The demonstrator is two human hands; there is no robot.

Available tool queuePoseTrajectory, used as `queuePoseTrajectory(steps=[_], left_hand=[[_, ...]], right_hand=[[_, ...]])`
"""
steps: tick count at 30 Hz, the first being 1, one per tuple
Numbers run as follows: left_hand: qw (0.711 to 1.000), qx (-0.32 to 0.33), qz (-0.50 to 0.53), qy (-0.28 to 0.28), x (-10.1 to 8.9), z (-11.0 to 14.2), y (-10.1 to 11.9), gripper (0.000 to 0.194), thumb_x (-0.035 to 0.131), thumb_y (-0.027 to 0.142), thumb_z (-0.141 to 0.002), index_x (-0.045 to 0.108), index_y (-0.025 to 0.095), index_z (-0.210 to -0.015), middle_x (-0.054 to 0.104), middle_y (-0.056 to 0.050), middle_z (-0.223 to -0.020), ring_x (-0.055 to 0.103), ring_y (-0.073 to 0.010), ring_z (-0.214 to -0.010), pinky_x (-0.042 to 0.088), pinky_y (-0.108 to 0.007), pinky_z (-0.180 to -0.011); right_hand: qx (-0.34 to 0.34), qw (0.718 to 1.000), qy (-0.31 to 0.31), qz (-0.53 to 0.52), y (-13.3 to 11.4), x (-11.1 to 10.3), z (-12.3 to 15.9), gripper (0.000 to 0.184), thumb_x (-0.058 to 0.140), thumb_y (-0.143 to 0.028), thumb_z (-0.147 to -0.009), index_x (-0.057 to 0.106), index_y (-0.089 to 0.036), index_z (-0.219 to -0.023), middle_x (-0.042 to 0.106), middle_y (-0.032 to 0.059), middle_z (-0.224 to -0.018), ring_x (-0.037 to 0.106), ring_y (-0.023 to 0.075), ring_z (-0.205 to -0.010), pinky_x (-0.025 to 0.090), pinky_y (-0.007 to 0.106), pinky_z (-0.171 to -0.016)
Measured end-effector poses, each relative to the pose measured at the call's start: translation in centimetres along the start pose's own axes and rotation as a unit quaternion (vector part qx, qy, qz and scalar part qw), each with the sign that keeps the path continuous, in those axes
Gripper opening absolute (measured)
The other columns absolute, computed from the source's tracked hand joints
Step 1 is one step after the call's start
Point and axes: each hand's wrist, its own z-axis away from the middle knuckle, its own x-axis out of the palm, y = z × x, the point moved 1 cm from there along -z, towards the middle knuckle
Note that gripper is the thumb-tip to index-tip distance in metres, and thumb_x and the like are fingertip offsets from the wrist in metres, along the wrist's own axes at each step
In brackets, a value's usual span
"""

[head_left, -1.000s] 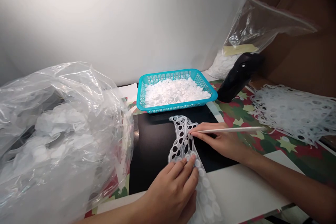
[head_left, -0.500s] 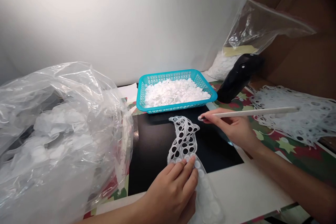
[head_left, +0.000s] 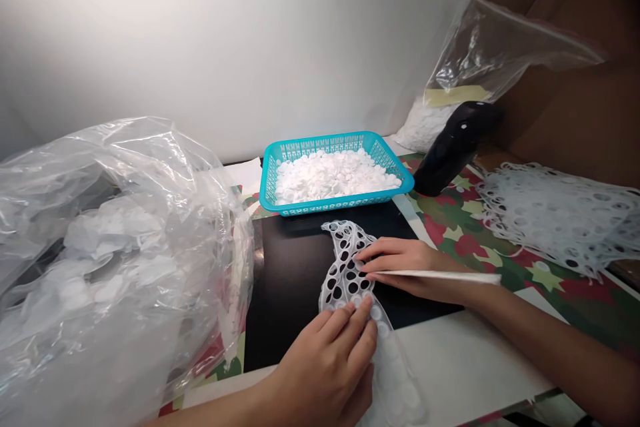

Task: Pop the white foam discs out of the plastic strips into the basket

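Left hand lay palm-down over the perforated plastic strip, fingers close together, fingertips just short of the punched-out section; couldn't tell whether the thumb was gripping from below. Right hand was narrow, pinching a thin white stick that pointed back over the wrist, with fingertips at the strip's right edge, over the holes. Strip ran from the near edge up across the black board: far part full of open holes and twisted, near part with round discs filling its spots. Teal basket sat just beyond the strip's far end, loaded with small white discs. Big clear bag with whitish pieces inside took up the left side. Black upright object stood right of the basket, in front of a clear zip bag of white bits. Heap of holed sheets lay far right on the patterned cloth, by the cardboard.
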Motion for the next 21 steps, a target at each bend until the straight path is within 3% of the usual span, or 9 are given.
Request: queuePoseTrajectory(steps=[7, 16, 21], left_hand=[[1.000, 0.007, 0.001, 0.008, -0.07, -0.17, -0.03, 0.041, 0.044, 0.027, -0.089, 0.054, 0.006, -0.123, 0.045, -0.019, -0.142, 0.056, -0.0257, -0.109, 0.048, -0.034, -0.087], [1.000, 0.007, 0.007, 0.002, 0.02, -0.09, -0.07, 0.042, 0.043, 0.026, -0.089, 0.053, 0.005, -0.124, 0.043, -0.020, -0.143, 0.056, -0.0272, -0.111, 0.049, -0.035, -0.087], [1.000, 0.000, 0.010, -0.002, 0.06, -0.12, 0.02, 0.042, 0.042, 0.026, -0.090, 0.053, 0.005, -0.124, 0.044, -0.020, -0.143, 0.056, -0.0276, -0.111, 0.049, -0.036, -0.088]], right_hand=[[0.020, 1.000, -0.007, 0.003, 0.08, -0.17, 0.06, 0.022, 0.052, -0.026, -0.095, 0.071, -0.021, -0.102, 0.063, 0.0081, -0.123, 0.063, 0.0191, -0.108, 0.049, 0.034, -0.099], [0.009, 0.999, -0.017, -0.036, -0.19, -0.35, -0.36, 0.022, 0.050, -0.025, -0.097, 0.069, -0.017, -0.102, 0.070, 0.0078, -0.109, 0.063, 0.0176, -0.106, 0.044, 0.034, -0.102], [0.047, 0.998, -0.023, -0.045, -0.69, -0.81, -0.62, 0.020, 0.052, -0.026, -0.096, 0.070, -0.018, -0.099, 0.070, 0.0070, -0.106, 0.064, 0.0173, -0.102, 0.044, 0.034, -0.100]])
